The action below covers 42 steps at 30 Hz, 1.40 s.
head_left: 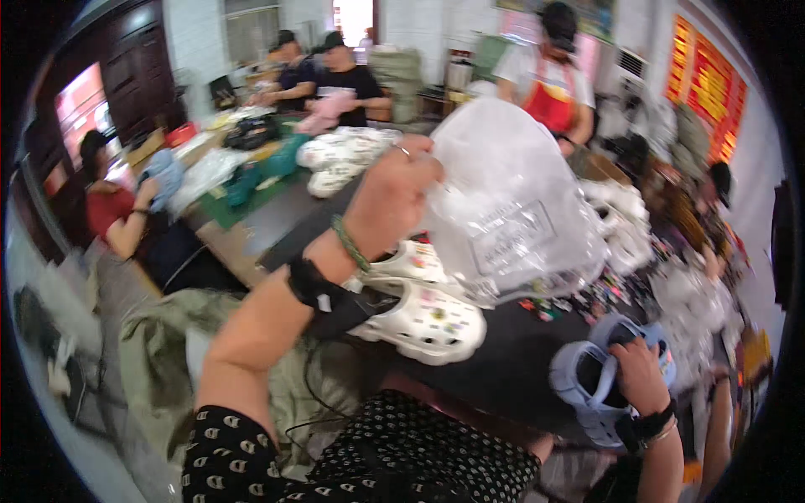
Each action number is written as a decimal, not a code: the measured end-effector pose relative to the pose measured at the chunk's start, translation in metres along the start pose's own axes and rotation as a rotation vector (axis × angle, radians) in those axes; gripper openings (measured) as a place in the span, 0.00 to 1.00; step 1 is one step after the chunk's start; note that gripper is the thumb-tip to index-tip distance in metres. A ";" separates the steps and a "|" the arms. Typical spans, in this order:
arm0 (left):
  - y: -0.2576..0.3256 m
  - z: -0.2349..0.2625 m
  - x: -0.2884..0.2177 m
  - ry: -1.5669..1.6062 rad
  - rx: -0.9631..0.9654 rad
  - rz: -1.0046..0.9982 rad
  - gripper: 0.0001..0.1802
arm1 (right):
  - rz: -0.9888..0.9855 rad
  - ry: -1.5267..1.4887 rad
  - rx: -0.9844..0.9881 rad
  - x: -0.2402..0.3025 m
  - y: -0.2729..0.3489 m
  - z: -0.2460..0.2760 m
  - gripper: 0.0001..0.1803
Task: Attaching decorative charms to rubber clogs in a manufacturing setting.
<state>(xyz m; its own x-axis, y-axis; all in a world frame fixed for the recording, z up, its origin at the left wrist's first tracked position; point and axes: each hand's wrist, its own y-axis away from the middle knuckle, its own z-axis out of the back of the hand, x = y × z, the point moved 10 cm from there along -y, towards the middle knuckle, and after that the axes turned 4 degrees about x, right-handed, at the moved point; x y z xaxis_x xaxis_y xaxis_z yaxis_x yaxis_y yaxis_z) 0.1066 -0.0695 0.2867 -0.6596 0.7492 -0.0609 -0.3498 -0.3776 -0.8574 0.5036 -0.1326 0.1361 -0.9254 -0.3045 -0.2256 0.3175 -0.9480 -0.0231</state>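
My left hand (390,194) is raised, its fingers pinched on the upper edge of a translucent plastic bag (511,184). The bag hangs over the dark table and bears a printed panel. At the lower right, my right hand (640,379) grips a pair of light blue clogs (579,377), fingers curled over the shoes' openings. White clogs (432,323) with small coloured charms lie on the table below my left hand, partly hidden by my wrist.
More white clogs (344,155) are piled farther back, and others (620,218) at the right. Small colourful charms (604,293) are scattered beyond the blue clogs. Crumpled clear bags (692,310) lie at the right edge. Several people work around the table; another person's arm (717,432) is near my right arm.
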 end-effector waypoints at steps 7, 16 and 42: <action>0.092 0.059 0.025 0.020 -0.057 0.231 0.17 | -0.012 -0.077 0.518 -0.007 -0.039 -0.044 0.30; 0.104 0.064 -0.021 0.196 -0.002 0.187 0.15 | 0.593 -0.374 -0.410 0.215 -0.056 0.171 0.74; 0.195 -0.058 -0.069 1.714 0.065 0.927 0.37 | 0.532 -0.662 -0.750 0.198 -0.059 0.118 0.15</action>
<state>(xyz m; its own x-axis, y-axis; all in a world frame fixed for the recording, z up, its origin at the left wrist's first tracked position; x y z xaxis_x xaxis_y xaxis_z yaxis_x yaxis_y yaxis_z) 0.1221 -0.1630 0.0940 0.6033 -0.0254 -0.7971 -0.3775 -0.8895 -0.2574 0.2775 -0.1477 0.2080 -0.4929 -0.8527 0.1733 0.5408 -0.4562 -0.7067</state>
